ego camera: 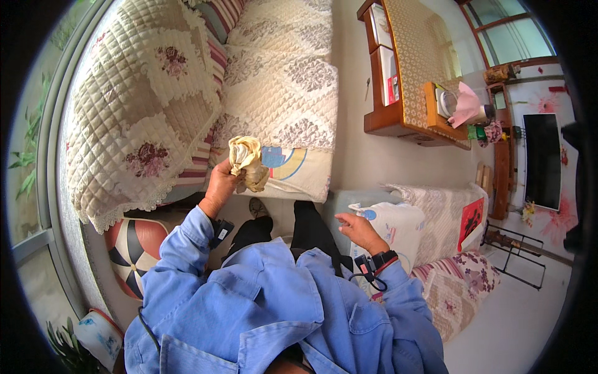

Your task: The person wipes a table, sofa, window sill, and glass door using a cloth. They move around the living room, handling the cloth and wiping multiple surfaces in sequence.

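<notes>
My left hand (222,185) is closed on a crumpled yellowish cloth (247,163), held up over the near end of a sofa seat. A quilted cream seat cover (299,103) with grey floral patterns lies along that seat, and beneath its near edge a printed cloth (303,173) shows. My right hand (359,230) hangs above the near edge of another seat at the right, its fingers apart and holding nothing. Below it lies a white printed cloth (402,224). Both wrists wear small black devices.
Quilted floral backrest covers (140,107) line the window side. A wooden coffee table (416,70) with a patterned cover stands front right, bearing a wooden tray (437,112). A round patterned stool (133,262) is at my left, near a white and blue pot (98,334). A black metal rack (518,257) stands at right.
</notes>
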Demonstrator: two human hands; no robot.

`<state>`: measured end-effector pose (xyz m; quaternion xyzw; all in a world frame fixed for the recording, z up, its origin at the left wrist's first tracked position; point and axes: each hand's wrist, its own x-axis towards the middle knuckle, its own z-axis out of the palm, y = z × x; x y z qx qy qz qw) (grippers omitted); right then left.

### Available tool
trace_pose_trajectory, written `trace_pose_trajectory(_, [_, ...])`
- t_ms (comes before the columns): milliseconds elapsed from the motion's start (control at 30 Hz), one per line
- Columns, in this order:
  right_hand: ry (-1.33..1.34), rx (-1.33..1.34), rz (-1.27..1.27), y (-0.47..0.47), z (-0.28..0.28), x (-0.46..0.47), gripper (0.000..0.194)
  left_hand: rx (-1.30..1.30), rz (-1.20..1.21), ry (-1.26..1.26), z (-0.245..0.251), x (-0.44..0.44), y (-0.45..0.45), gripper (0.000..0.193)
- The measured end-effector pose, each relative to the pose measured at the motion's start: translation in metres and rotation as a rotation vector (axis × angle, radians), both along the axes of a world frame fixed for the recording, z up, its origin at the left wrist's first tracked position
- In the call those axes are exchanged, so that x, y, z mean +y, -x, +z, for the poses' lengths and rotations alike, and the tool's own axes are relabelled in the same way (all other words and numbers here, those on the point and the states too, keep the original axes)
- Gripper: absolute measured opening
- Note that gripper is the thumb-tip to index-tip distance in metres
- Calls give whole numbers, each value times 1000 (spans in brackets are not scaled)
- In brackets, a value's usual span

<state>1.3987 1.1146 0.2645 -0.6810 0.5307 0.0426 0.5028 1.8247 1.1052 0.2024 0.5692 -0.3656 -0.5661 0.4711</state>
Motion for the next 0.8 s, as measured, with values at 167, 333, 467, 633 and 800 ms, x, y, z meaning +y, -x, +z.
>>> trace_pose_trajectory(167, [40, -39, 13, 24, -18, -25, 39, -190, -60, 32, 16, -20, 34, 32])
trace_pose_trajectory(333, [46, -108, 61, 34, -30, -81, 38, -332, -33, 112, 52, -37, 68, 32])
trace_pose_trajectory(467, [109, -151, 145, 49, -28, -142, 38, -265, 15, -21, 73, -69, 104, 32])
trace_pose_trajectory(633, [197, -156, 265, 74, -30, -212, 37, -223, 5, 20, 84, -106, 161, 32])
trace_pose_trajectory(800, [175, -161, 337, 83, -31, -252, 40, -224, 2, 83, 97, -125, 212, 34])
